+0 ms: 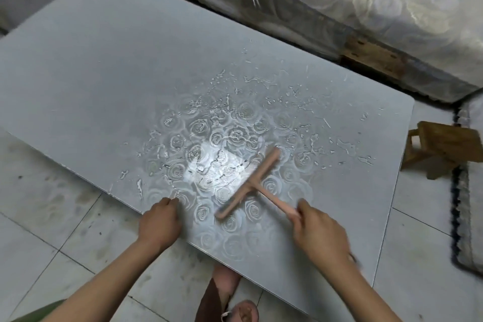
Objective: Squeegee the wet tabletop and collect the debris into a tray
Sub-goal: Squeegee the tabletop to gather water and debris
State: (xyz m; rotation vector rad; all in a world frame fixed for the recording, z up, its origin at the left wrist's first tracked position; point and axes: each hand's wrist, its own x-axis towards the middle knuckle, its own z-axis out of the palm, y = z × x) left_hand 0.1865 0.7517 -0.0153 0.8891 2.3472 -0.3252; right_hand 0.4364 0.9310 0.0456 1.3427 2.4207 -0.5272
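We are gripping the pink squeegee (251, 181) by its handle, right hand (318, 233) fingers curled round it; it seems light and stiff.

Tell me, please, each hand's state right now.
Left hand: curled at the tabletop edge; contents cannot be told.
Right hand: holding the squeegee by its handle.

Pink squeegee (248, 183) — blade-down on wet tabletop (130, 73)

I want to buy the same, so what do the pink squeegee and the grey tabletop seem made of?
Squeegee: likely plastic, matte pink, one uniform moulded colour. Tabletop: probably glass or glossy laminate; a bright glare shows on it and water beads up.
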